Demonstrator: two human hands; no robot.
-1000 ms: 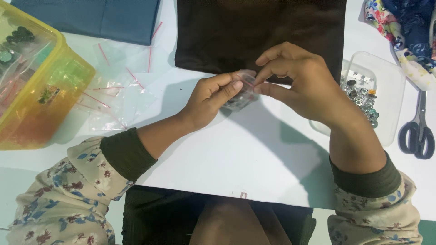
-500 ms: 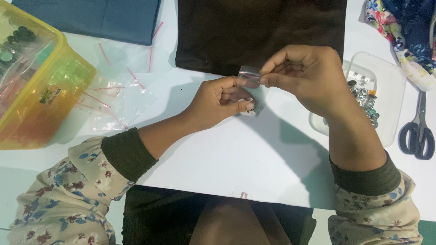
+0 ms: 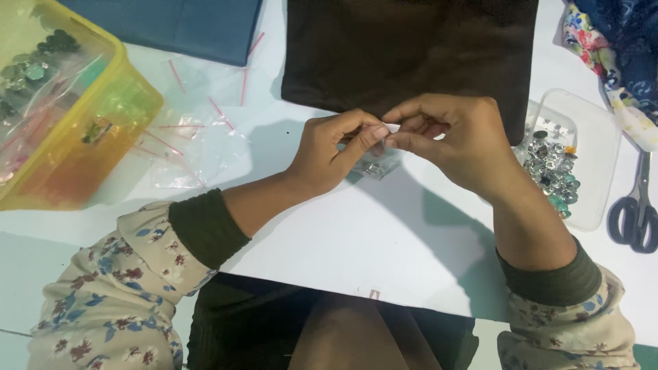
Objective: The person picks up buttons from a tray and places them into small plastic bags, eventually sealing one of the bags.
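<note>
The fingertips [image 3: 384,131] of both hands meet at the top edge of a small clear bag [image 3: 375,163]. The left hand [image 3: 329,154] pinches that edge with thumb and first finger. The right hand [image 3: 456,137] pinches it too, right beside the left. Both hands are closed on the bag, and the other fingers curl in loosely.

The bag hangs down from the fingers, just above the white table [image 3: 356,233]. Its top edge runs left to right between the two hands. Its long side seems to point down toward the table, but the hands hide much of it, so that is hard to tell for sure. Small shiny beads sit in the bottom of it.

The bag looks thin, soft and floppy. It is probably very light, with the beads making the bottom a bit heavier. The plastic may be slippery, so the stiffer top strip is likely the best place to hold. If it tips, the beads could spill out.

Farther out on the right, a clear tray [image 3: 589,137] holds more shiny beads, and scissors [image 3: 637,212] lie beside it. A dark brown cloth [image 3: 411,48] lies behind the hands. On the left are empty clear bags with pink strips [image 3: 199,144] and a yellow box [image 3: 75,116].
</note>
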